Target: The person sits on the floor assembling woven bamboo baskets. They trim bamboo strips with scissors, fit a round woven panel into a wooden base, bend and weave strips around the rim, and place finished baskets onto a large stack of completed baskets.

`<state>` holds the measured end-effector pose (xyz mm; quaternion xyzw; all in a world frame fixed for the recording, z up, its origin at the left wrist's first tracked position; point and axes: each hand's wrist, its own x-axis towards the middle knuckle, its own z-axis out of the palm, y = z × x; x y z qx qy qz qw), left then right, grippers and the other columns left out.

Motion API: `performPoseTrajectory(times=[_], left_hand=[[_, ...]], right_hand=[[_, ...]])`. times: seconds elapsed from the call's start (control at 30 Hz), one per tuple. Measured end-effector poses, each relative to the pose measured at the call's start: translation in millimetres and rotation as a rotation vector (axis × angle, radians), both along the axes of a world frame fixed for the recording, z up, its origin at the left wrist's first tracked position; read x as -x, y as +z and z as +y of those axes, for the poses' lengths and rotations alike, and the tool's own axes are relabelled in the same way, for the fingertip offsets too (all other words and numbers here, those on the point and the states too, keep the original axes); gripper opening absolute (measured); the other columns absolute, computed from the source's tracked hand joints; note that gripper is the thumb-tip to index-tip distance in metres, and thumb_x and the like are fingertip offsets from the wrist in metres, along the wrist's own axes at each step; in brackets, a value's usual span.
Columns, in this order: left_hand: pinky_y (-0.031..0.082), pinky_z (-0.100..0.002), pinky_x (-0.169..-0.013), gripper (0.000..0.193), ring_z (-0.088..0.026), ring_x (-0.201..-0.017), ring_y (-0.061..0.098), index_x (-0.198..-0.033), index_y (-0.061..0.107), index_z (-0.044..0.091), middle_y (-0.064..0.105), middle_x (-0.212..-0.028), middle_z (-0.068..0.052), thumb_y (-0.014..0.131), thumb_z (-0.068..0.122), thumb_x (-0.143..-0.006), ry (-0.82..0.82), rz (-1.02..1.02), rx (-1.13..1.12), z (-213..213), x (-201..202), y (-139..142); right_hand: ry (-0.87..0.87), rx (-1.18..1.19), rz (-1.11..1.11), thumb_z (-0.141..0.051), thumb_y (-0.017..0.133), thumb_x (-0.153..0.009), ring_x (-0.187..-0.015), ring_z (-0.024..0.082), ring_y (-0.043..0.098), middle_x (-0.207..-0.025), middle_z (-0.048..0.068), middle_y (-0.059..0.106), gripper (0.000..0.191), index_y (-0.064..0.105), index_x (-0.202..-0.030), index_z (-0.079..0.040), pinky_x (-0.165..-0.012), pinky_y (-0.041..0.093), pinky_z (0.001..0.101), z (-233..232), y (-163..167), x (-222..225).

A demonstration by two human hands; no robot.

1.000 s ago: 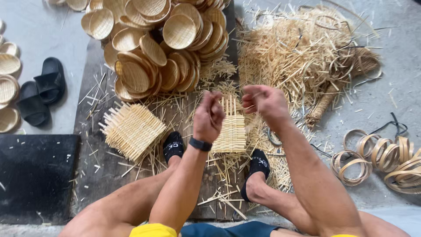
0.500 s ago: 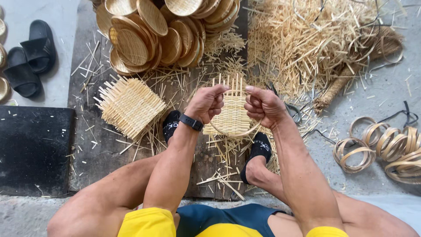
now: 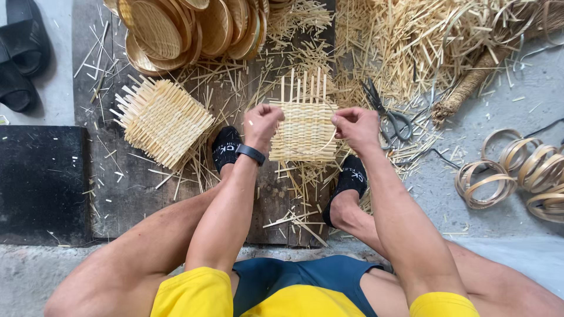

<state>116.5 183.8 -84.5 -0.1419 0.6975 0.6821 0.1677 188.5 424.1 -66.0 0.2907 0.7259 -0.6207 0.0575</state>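
Scissors (image 3: 388, 114) right of woven mat (image 3: 304, 132)

Dark wooden board (image 3: 135, 194) on concrete floor (image 3: 505, 235): woven mat (image 3: 161, 120), basket stack (image 3: 188, 26), bamboo scraps (image 3: 294, 176).

Left hand (image 3: 262, 120) and right hand (image 3: 354, 124) grip opposite edges of a square woven mat (image 3: 304, 129), held between them above a dark board (image 3: 147, 188). Loose strip ends stick up from mat's top edge. Second mat (image 3: 161, 120) lies flat to the left. Stacked baskets (image 3: 188, 29) at top. Scissors (image 3: 388, 111) just right of right hand. Hoops (image 3: 517, 173) far right. Black sandals (image 3: 17, 53) upper left.
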Motion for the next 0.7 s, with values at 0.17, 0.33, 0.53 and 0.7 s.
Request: performPoseTrajectory(times=[0.17,0.33,0.53,0.7], left_hand=[[0.058,-0.025,-0.066,0.013,-0.011,-0.065,0.071,-0.087,0.081,0.005,0.077,-0.075,-0.006,0.082,0.005,-0.074,-0.103,0.175,0.441,-1,-14,-64],[0.058,-0.028,-0.066,0.013,-0.013,-0.066,0.073,-0.088,0.081,0.005,0.078,-0.076,-0.009,0.084,0.005,-0.075,-0.115,0.07,0.531,0,-13,-70],[0.06,-0.028,-0.07,0.015,-0.015,-0.068,0.074,-0.085,0.082,0.008,0.078,-0.077,-0.008,0.087,0.01,-0.071,-0.062,-0.013,0.57,3,-12,-65],[0.059,-0.03,-0.075,0.017,-0.018,-0.071,0.074,-0.082,0.083,0.011,0.079,-0.079,-0.008,0.091,0.017,-0.069,-0.11,-0.043,0.672,1,-10,-60]], right_hand=[[0.081,-0.343,-0.012,-0.007,0.083,-0.078,-0.072,0.014,0.073,-0.083,0.008,0.078,0.015,0.08,-0.092,-0.005,-0.067,0.061,0.0293,-14,-70,-4],[0.068,-0.491,0.024,-0.009,0.082,-0.079,-0.075,0.017,0.074,-0.086,0.008,0.079,0.016,0.082,-0.095,-0.01,-0.076,0.058,0.0304,-19,-92,-10],[0.027,-0.521,-0.005,-0.011,0.082,-0.079,-0.074,0.019,0.074,-0.085,0.009,0.079,0.014,0.082,-0.093,-0.01,-0.074,0.057,0.0314,-24,-88,-13],[0.045,-0.526,-0.018,-0.012,0.082,-0.079,-0.075,0.018,0.074,-0.085,0.009,0.078,0.016,0.081,-0.094,-0.009,-0.076,0.057,0.0309,-25,-82,-14]])
